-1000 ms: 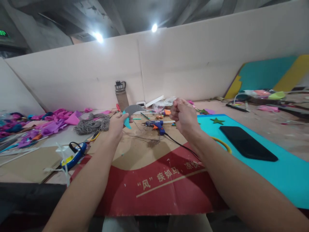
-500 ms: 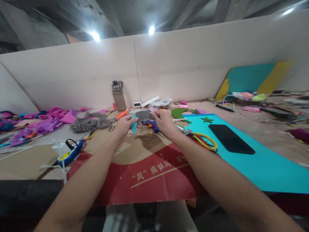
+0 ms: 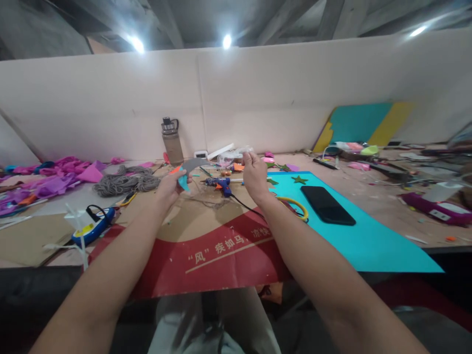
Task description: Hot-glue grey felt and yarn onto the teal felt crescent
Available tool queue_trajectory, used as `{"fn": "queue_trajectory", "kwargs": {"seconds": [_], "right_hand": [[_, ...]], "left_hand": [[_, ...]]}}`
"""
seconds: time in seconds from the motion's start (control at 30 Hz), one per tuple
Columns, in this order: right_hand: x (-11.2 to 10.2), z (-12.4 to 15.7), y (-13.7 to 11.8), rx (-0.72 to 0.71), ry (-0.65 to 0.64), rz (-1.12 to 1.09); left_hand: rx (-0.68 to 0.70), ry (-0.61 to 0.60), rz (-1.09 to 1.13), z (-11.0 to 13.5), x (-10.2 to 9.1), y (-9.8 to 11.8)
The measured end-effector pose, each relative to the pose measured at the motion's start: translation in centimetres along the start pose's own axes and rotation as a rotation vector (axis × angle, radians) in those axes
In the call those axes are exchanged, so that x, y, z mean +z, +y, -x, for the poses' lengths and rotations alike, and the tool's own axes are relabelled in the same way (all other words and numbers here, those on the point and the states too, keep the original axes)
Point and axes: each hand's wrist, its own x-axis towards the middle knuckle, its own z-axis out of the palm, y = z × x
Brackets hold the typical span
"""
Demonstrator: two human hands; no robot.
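My left hand (image 3: 168, 185) is raised over the cardboard and pinches a grey curved felt piece (image 3: 195, 163) with a teal tip (image 3: 183, 181). To its right, my right hand (image 3: 253, 173) is lifted, fingers pinched together near the top; what they hold is too small to make out. A blue hot glue gun (image 3: 220, 184) lies on the cardboard between and behind the two hands, its black cord (image 3: 248, 207) running toward me.
A red-printed cardboard sheet (image 3: 206, 246) covers the near table. On the right, a teal foam sheet (image 3: 365, 241) carries a black phone (image 3: 326, 204), a green star (image 3: 299, 179) and yellow-handled scissors (image 3: 295, 204). Grey yarn (image 3: 125, 182), pink scraps (image 3: 59, 177), a bottle (image 3: 171, 140) and a blue device (image 3: 90, 227) lie left.
My right hand left the grey felt piece and rose to the right, fingers pinched. My left hand keeps the piece. The view shifted rightward.
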Motion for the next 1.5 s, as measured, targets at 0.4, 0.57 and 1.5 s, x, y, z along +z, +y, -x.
{"fn": "queue_trajectory", "kwargs": {"seconds": [0.4,0.57,1.5], "right_hand": [[0.4,5.3,-4.1,-0.215,-1.076,-0.279],[1.4,2.8,-0.3,0.054,-0.625,0.025],[2.9,-0.3,2.4,0.547,-0.451,-0.09]], "left_hand": [[0.036,0.11,0.035,-0.2,-1.0,0.9],[-0.006,0.063,0.026,-0.7,-1.3,0.6],[-0.079,-0.081,-0.144,3.0,-0.8,0.3]]}}
